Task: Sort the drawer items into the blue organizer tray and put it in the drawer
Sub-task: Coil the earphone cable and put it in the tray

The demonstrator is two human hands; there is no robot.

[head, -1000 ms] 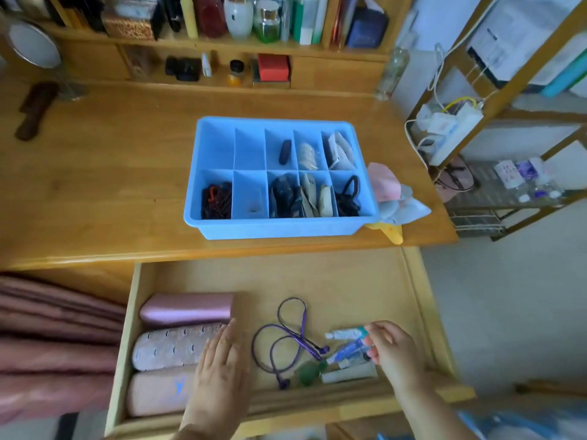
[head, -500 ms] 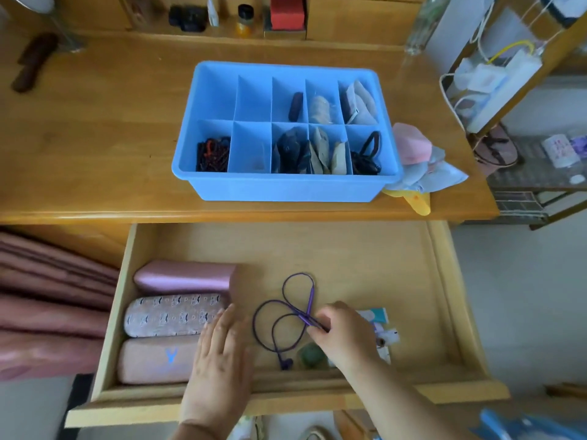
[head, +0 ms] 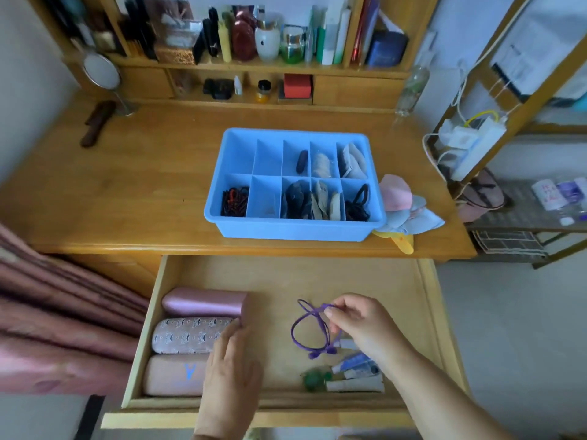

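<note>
Right hand (head: 359, 325) pinches the purple cord (head: 309, 328) between thumb and fingertips, near the top of its loops; the loops hang down from the pinch, cord ends just above the small tubes (head: 355, 369) at the drawer's near right. Can't tell if the cord ends still touch the drawer floor. Left hand (head: 230, 373) lies flat, fingers straight, holding nothing, resting on the right ends of the cases at the drawer's left. Three cases there, far to near: shiny pink case (head: 203, 304), patterned case (head: 187, 335), plain pink case (head: 171, 374). Small green item (head: 313, 380) sits just left of the tubes. Drawer (head: 286, 277) is pulled open. Blue organizer tray (head: 293, 228) sits on the desk (head: 111, 192), beyond the drawer, near the desk's front edge, several compartments holding dark hair ties and beige items. Pink cloth bundle (head: 398, 198) touches the tray's right side.
</note>
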